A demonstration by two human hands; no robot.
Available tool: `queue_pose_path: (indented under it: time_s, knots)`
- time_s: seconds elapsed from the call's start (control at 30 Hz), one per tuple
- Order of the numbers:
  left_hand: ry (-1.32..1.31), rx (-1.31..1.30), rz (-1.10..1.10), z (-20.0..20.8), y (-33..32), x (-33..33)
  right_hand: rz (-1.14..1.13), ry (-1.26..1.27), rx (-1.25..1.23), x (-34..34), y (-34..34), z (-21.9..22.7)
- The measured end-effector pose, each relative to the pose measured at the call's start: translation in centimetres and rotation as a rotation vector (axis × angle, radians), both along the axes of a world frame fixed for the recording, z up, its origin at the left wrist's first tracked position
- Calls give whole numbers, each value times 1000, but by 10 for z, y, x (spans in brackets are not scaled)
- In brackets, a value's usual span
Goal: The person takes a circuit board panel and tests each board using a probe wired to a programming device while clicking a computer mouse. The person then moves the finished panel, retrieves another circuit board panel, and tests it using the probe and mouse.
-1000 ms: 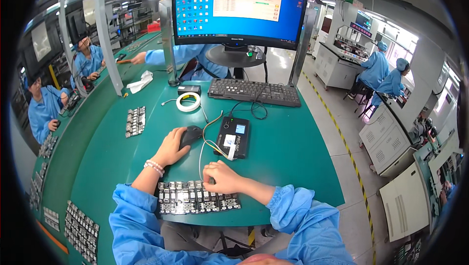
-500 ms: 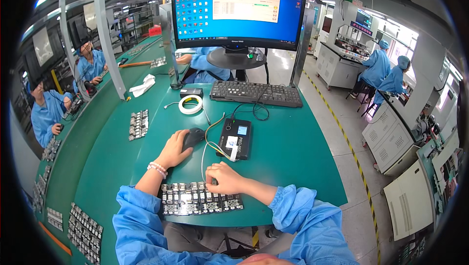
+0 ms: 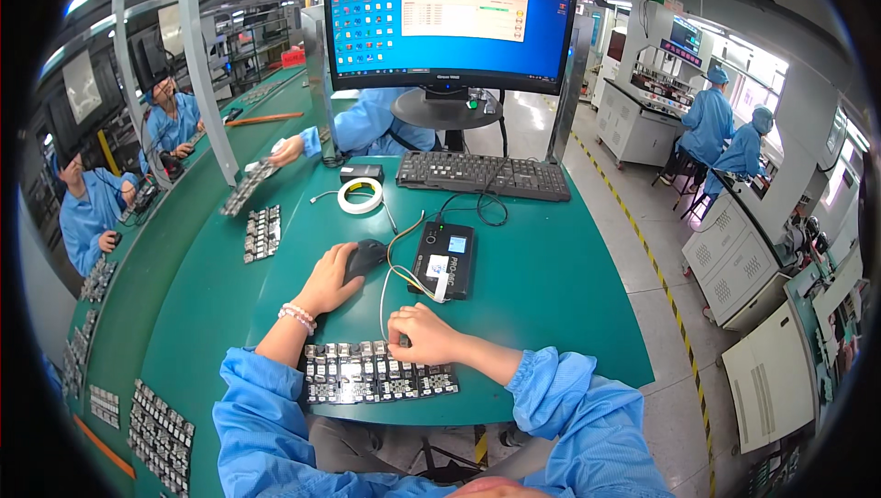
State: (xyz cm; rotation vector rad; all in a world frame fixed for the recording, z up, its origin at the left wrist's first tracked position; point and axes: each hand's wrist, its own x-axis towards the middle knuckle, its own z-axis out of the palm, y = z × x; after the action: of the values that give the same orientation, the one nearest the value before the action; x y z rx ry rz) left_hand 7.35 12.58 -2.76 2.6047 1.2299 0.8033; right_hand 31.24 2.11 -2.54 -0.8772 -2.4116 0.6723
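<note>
Near the table's (image 3: 569,314) front edge: left hand (image 3: 328,279) cupped over black mouse (image 3: 364,259), right hand (image 3: 424,335) closed, pressing cable end onto circuit-board panel (image 3: 378,374) (steadying contact, presumably), programmer box (image 3: 444,259) just beyond.

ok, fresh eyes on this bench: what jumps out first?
The big monitor glowing blue at the far edge of the green table. Near the front edge, the left hand rests on a black mouse, and the right hand presses on a panel of small circuit boards.
</note>
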Motion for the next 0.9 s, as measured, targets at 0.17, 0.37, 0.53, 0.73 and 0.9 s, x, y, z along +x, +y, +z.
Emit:
queue_pose_path:
  time_s: [0.17,0.37,0.53,0.73,0.9]
  knots:
    - [16,-38,-4,2,1,1,-5,-3,-3,2,0,0]
    - [12,-53,7,3,-1,0,6,-2,22,1,1,-3]
    - [-5,9,-9,1,-1,-1,-1,0,13,1,0,0]
    - [16,-61,10,5,-3,3,-8,-1,48,2,0,-2]
    - [2,-53,10,6,-4,0,-17,-12,53,-1,-2,3]
